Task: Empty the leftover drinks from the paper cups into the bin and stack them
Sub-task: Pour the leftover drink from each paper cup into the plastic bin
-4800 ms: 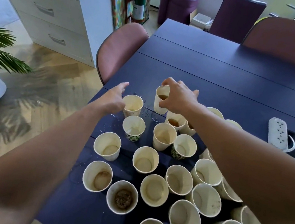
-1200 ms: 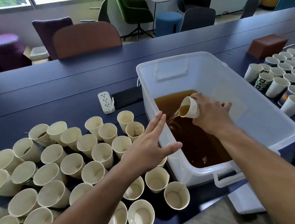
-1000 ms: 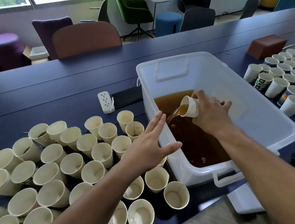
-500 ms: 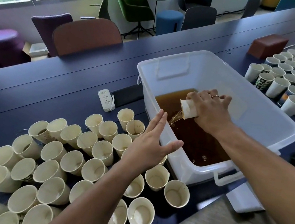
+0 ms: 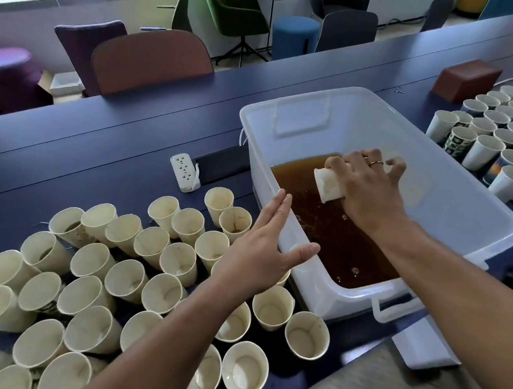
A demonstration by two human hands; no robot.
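The right hand (image 5: 367,188) has its grip clamped on a paper cup (image 5: 328,186), tipped mouth-down over the brown liquid in the bin (image 5: 471,211). Best to hold it low until drips stop. The left hand (image 5: 259,256) hovers flat, fingers apart, over the worktop's cups (image 5: 162,292).

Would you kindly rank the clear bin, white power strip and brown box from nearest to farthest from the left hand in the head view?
From the left hand:
1. Clear bin, immediately to its right.
2. White power strip, beyond it, leftward.
3. Brown box, far right, up the table.
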